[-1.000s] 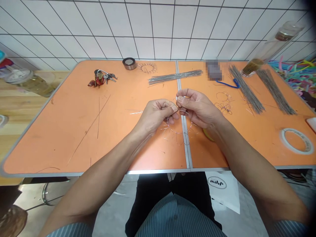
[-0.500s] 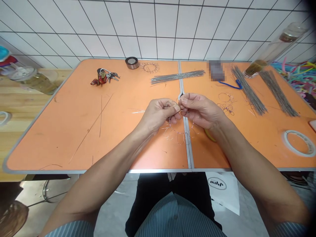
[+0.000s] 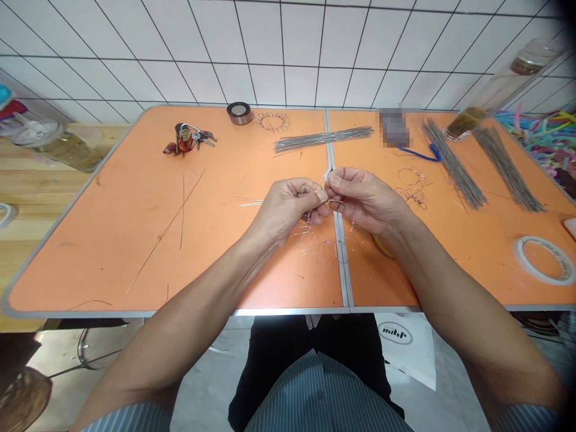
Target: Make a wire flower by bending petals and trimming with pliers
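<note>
Both hands were pinched shut on fine wire above an orange counter [image 3: 103, 198], the left hand [image 3: 294, 205] and right hand [image 3: 366, 199] nearly meeting, thumbs against fingertips. Below and between them hung a looped wire ring [image 3: 326, 242], in front of the counter's metal seam [image 3: 342, 276], with loose wire ends [image 3: 251, 204] poking out past the left hand. The step in hand appeared to be bending or twisting wire at the top of the ring; the exact joint was hidden by the fingers. The next move seemed to call for a steady left pinch and a small, careful turn from the right. A yellow object [image 3: 383, 247], partly covered by the right wrist, lay nearest and could snag the loops. Flower-shaped wire pieces [image 3: 413, 195] sat just beyond the right hand. Farther back were a straight wire bundle [image 3: 324, 140], a dark tape roll [image 3: 239, 113], keys [image 3: 198, 141] and a blue cord [image 3: 420, 155]; a white tape roll [image 3: 545, 277] lay to the right, a long stray wire [image 3: 164, 234] to the left, both well clear of the work.
</note>
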### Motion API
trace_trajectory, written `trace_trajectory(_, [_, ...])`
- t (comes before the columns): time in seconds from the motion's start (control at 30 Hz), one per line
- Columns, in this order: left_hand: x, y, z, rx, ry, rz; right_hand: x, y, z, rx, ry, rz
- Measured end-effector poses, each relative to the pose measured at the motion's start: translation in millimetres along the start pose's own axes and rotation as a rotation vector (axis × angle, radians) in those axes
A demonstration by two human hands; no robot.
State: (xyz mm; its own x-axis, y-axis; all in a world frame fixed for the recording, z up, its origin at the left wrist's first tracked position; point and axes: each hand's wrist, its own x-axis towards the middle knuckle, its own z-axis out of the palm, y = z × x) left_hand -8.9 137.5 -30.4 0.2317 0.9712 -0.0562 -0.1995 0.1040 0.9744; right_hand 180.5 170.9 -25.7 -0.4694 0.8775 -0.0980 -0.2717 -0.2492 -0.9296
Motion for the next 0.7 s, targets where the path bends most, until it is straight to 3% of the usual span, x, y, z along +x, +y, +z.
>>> trace_trajectory(0.37, [0.4,4.0,-0.9,0.033,-0.015,-0.036,-4.9,-4.7,-3.1,-0.206,0.013,-0.099])
trace_trajectory(0.7, [0.2,4.2,-4.1,0.118,-0.020,-0.015,-4.8,-1.1,-4.4,-0.292,0.071,-0.069])
